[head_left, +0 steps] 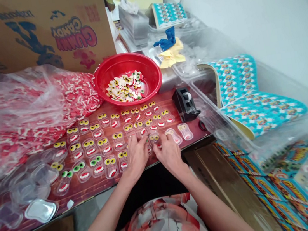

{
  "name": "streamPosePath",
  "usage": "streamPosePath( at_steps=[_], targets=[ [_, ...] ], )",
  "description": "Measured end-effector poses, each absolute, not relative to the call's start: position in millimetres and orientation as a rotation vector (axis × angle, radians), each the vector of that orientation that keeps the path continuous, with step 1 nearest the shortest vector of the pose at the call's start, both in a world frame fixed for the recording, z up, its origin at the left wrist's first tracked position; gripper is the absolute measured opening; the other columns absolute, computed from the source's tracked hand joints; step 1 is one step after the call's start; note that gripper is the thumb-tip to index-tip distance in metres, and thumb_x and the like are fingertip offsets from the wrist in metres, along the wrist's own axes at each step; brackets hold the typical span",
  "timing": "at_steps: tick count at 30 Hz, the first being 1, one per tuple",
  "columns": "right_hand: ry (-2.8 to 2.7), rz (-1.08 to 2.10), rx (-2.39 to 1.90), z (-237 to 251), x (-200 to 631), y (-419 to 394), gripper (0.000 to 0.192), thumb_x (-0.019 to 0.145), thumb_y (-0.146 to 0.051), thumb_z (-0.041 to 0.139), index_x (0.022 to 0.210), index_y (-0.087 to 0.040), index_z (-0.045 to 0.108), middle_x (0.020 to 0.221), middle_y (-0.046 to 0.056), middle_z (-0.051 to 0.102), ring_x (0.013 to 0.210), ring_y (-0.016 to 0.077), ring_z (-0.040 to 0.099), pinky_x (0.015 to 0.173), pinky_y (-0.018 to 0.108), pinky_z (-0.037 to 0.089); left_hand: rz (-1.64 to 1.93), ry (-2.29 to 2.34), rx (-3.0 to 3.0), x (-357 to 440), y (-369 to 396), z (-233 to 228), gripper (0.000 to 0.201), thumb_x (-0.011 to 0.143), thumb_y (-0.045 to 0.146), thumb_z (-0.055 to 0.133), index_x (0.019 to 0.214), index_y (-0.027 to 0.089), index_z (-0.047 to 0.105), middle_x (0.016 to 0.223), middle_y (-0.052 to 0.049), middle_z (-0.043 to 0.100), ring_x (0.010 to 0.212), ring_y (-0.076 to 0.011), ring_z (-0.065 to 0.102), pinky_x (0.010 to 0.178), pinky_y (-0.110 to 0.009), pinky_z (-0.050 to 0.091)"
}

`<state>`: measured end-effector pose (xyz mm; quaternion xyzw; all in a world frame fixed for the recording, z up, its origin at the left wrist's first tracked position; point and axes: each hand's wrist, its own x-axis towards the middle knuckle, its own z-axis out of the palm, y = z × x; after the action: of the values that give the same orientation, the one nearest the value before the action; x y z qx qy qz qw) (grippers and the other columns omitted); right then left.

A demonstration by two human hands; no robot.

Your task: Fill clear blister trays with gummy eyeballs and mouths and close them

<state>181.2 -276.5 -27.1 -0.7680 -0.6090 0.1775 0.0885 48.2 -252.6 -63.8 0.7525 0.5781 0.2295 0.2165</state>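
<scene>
From my end, the bench [95, 186] looks crowded: a clear bag of red-and-white candy [29, 112] sprawls over its left side, with a printed cardboard box [31, 37] behind. A red bowl [124, 62] holding loose eye pieces [124, 87] stands just beyond the rows of filled trays [111, 167], closing off the far side. Right of the rows I see a black tape dispenser [185, 106], and past it a clear plastic bin [218, 109] with turquoise label sheets [236, 78] lying over it. Loose clear trays [41, 210] overlap at the near left. The left hand [137, 154] and the right hand [169, 153] come in low over the near edge of the rows, fingers bent down and gathered fairly close together. A tray with yellow eyes [154, 137] sits on the bench between them, the right hand's fingertips at its edge; I can't tell whether either hand is pinching anything. Two pale trays [185, 131] lie just right of the right hand, their contents hard to make out. The hands cover parts of the nearest trays, both thumbs are difficult to read, and the printed wrappers [273, 190] at lower right blur and run out of view.
</scene>
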Motion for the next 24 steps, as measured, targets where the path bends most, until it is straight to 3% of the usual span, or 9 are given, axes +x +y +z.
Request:
streamPosePath(
  at_steps=[6,15,24],
  targets=[
    [-1.915,0.443,-2.421,-32,174,-280,0.027,0.096,-0.029,0.052,0.117,-0.013,0.057,0.119,0.017,0.057,0.094,0.0245,0.067,0.073,0.031,0.051,0.375,1.654,2.225,51,-244,-65,0.036,0.095,0.025,0.047,0.124,0.025,0.069,0.100,-0.011,0.051,0.096,-0.0264,0.048,0.081,-0.037,0.041],
    [-1.990,0.492,-2.379,-35,192,-287,0.035,0.096,-0.028,0.051,0.128,-0.014,0.056,0.120,0.016,0.055,0.090,0.0230,0.069,0.074,0.031,0.053,0.430,1.645,2.126,63,-245,-61,0.034,0.098,0.038,0.046,0.114,0.026,0.074,0.103,-0.011,0.054,0.101,-0.0272,0.051,0.085,-0.038,0.039],
    [-2.066,0.461,-2.305,-53,196,-283,0.042,0.098,-0.024,0.044,0.136,-0.007,0.054,0.120,0.021,0.055,0.082,0.0227,0.066,0.070,0.032,0.053,0.322,1.688,2.095,79,-235,-56,0.027,0.095,0.028,0.052,0.105,0.023,0.076,0.109,-0.014,0.060,0.109,-0.0327,0.051,0.091,-0.047,0.039]
  ],
)
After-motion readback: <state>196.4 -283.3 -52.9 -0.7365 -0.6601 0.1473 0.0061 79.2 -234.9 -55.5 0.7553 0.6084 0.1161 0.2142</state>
